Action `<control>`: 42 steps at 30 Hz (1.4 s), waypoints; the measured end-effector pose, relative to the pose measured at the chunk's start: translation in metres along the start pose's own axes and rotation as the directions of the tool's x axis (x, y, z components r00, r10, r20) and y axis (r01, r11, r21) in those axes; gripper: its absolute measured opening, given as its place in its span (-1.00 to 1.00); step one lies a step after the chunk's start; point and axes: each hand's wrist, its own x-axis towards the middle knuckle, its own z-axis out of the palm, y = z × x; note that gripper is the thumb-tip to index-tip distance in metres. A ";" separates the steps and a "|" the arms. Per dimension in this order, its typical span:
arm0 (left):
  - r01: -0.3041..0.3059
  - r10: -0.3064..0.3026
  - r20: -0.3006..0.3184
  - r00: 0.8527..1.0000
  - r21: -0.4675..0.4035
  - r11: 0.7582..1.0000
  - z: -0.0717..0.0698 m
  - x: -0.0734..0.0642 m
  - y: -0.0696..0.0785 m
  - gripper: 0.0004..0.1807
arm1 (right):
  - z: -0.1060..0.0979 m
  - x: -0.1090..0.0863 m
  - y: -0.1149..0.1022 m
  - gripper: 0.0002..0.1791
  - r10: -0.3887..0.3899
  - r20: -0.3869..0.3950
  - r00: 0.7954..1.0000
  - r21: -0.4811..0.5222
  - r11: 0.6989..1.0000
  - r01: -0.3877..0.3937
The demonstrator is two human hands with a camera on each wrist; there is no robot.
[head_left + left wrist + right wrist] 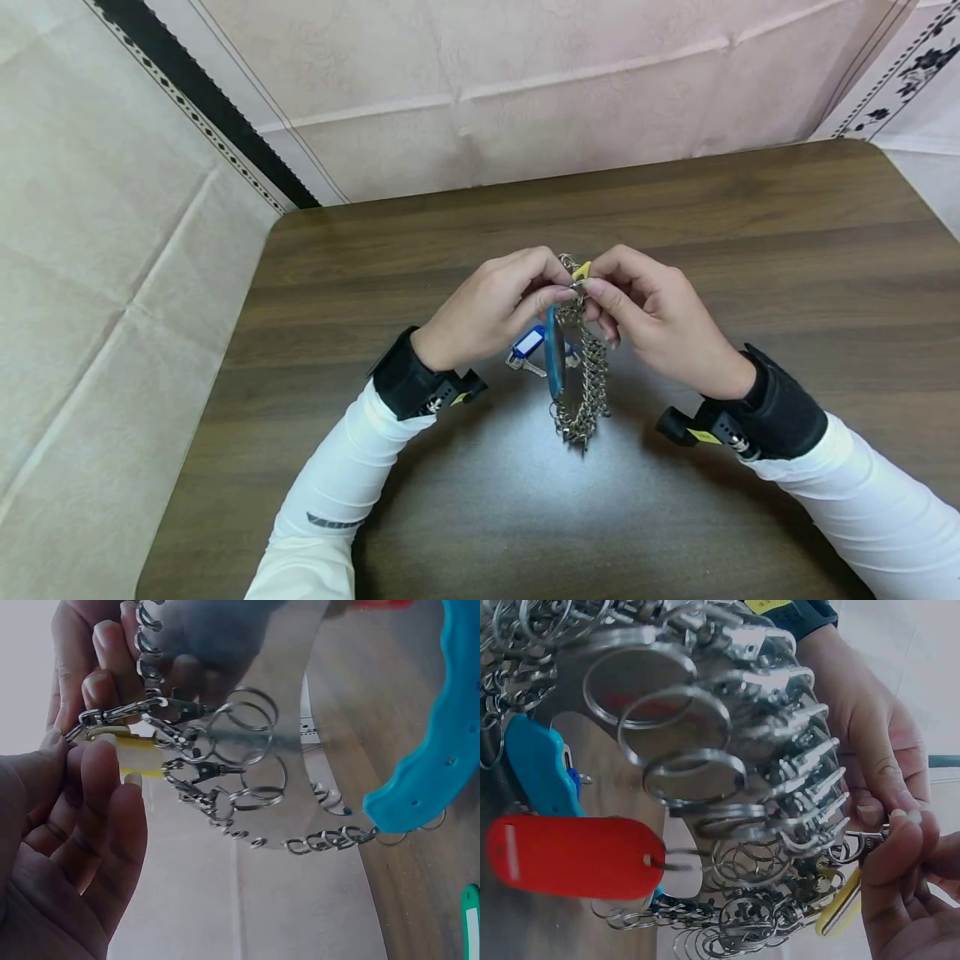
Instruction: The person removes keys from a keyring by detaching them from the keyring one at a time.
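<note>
Both hands meet above the table at a big key holder, a curved plate with a turquoise handle (pixel 555 354) and a dense row of metal clips and split rings (pixel 592 383). My left hand (pixel 510 300) pinches a small metal snap clip (pixel 112 714) with thumb and fingertips. From the other side my right hand (pixel 652 312) pinches the same clip, fingertips almost touching the left ones. A yellow key tag (pixel 840 904) hangs right beside these fingertips. In the right wrist view a red key tag (pixel 577 859) appears close up, near the rings.
A blue key tag (pixel 528 342) with keys lies on the wooden table (pixel 450 517), left of the handle. Part of a green tag (pixel 471 922) shows at the edge of the left wrist view. Pale patterned cloth (pixel 525 92) hangs behind the table.
</note>
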 end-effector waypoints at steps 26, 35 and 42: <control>-0.098 0.108 -0.035 0.994 0.211 0.973 0.006 0.003 0.001 -0.89 | -0.012 0.000 0.000 -0.91 -0.033 0.038 0.999 -0.151 0.988 0.038; -0.109 0.117 -0.031 0.993 0.189 0.976 0.008 0.002 0.002 -0.89 | -0.015 0.000 0.002 -0.91 -0.094 0.088 0.992 -0.167 0.980 0.108; -0.090 0.096 -0.032 0.995 0.152 0.984 0.009 0.002 0.003 -0.91 | -0.014 -0.002 0.003 -0.89 -0.110 0.086 0.990 -0.148 0.981 0.122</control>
